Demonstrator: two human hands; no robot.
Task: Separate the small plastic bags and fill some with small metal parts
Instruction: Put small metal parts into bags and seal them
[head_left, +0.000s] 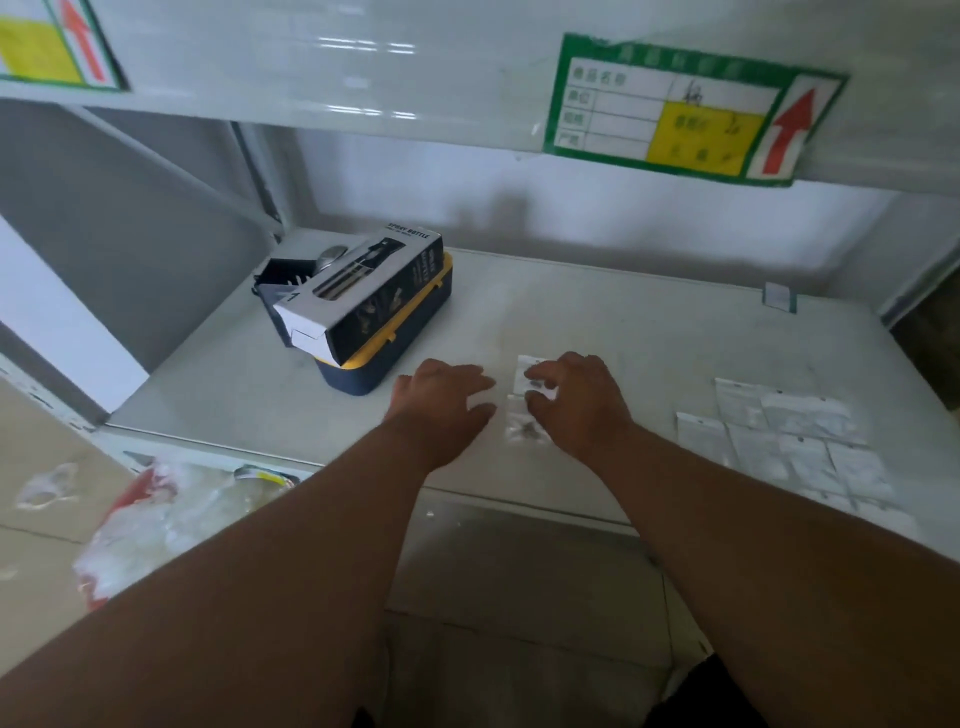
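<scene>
A: White shelf (597, 322): box (363, 306) rear left, empty bags (779, 441) right.
B: Filled bags (524, 415) centre. Left hand (441, 405) flat, holding nothing; right hand (576, 400) fingers curled onto one bag.

Right hand (576, 400) covers the middle of the small bags (525, 415), so finger contact is unclear. Dark bits in the lower bag are too small to identify. Label (685, 111) writing is blurred. Spread bags (789, 447) are hazy, count unclear. Left label (49, 44) is cut off by the frame edge.
</scene>
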